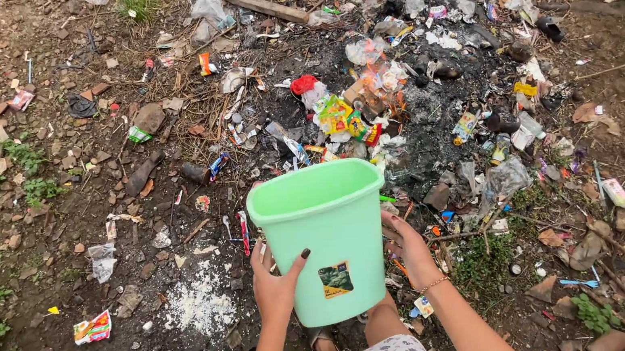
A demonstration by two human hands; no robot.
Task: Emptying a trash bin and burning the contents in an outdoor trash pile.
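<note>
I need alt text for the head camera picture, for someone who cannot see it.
Two bare hands, left hand and right hand, hold a pale green plastic bin upright over dirt ground, facing a litter heap of wrappers and ash.

Counts: 1 green bin, 1 sticker on it. 2 hands on bin: left hand, right hand. 1 bracelet, right wrist. 1 white powder patch. 1 wood plank. 1 red cap-like item. Wrappers and bags in the trash pile: too many to count.
</note>
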